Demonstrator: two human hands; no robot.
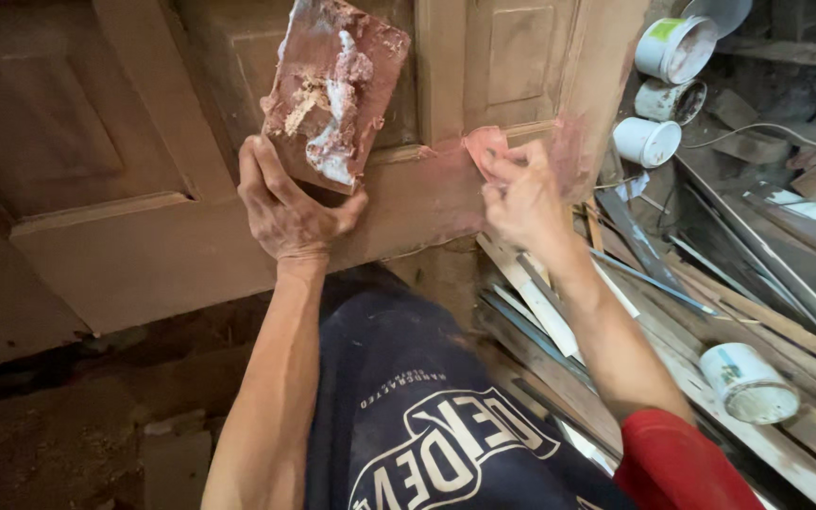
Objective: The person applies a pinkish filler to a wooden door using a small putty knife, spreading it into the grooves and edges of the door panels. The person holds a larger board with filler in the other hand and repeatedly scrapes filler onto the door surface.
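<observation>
Wooden panelled door (144, 255) lies flat across the view, dusty brown, with raised frames and recessed panels.

Left hand (287, 206) closed around the lower edge of a flat board (335, 90) used as a palette, thumb on one side, fingers wrapped behind. Board stands tilted above the door, heaped with pale and reddish filler (332, 104). Risk: the heap sits high and the board leans; a lump may slide off onto the door or the person's dark trousers (408, 397). Grip is at one corner only, so the board could twist out of it.

Right hand (519, 194) pinched shut on a small reddish scrap, perhaps a spreader or a rag (484, 144); cannot tell which. It presses against the door rail where a pinkish smear (436, 189) covers the wood. Risk: uneven pressure would leave ridges or drag filler out of the joint; the smear already spreads wide past the seam.

Right of the door: loose slats and strips (540, 312) piled on the floor, three white tubs (672, 47) beyond, a tin (748, 382) lying among the timber. Risk: the right elbow hangs just above this clutter; a backward move could knock the tin or catch on a slat edge.
</observation>
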